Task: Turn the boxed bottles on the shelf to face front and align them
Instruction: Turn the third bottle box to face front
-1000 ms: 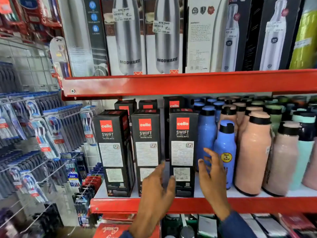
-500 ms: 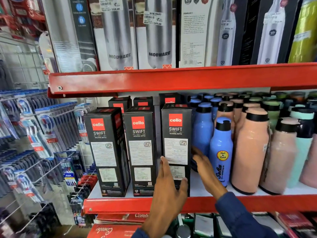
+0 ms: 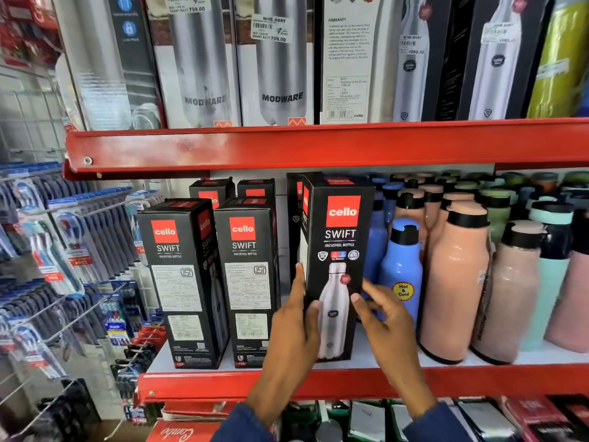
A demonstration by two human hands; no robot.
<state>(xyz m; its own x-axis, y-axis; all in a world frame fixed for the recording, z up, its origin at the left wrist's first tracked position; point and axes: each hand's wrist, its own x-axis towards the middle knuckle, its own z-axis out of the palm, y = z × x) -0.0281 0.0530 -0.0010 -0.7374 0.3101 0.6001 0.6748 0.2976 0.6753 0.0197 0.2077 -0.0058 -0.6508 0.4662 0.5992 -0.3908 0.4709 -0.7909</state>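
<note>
The third Swift box [image 3: 338, 269] is gripped by both hands [image 3: 294, 333], [image 3: 387, 320]; two more boxes [image 3: 183, 282] are parked at 9 o'clock.

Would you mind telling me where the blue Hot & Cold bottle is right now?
In the head view, the blue Hot & Cold bottle stands on the lower red shelf, right of the held Cello Swift box and left of a peach bottle.

Count on the lower shelf [image 3: 318, 382]: three black Cello Swift boxes in the front row [image 3: 183, 282], at least three more behind them [image 3: 210, 191]. One blue "Hot & Cold" bottle up front [image 3: 400, 272], about three peach bottles near it [image 3: 455, 282]; the rest further back blur together, no count. Two hands in view [image 3: 293, 333], two Modware boxes on the shelf above [image 3: 277, 65].
</note>
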